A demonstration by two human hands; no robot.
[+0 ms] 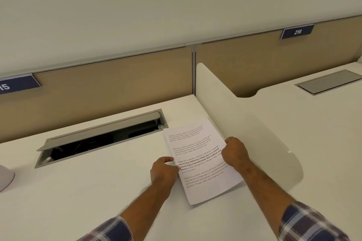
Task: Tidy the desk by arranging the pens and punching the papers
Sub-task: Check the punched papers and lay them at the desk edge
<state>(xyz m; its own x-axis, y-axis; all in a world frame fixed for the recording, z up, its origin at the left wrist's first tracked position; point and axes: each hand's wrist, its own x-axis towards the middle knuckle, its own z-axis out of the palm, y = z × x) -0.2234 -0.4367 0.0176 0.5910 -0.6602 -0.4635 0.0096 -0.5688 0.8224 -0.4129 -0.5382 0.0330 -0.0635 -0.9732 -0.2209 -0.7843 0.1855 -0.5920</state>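
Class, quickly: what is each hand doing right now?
Left hand: pinches the left edge of the printed paper.
Right hand: grips the paper's right edge.

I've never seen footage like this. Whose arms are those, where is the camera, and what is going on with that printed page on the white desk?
There is no machine here: a person wears a camera on the head, so this single view looks down at their own arms in checked sleeves. The left hand and the right hand each grip a side edge of a printed paper, held over the white desk. Behind it a grey cable hatch in the desk stands open. A white divider separates the next desk. No pens or hole punch show in this view.
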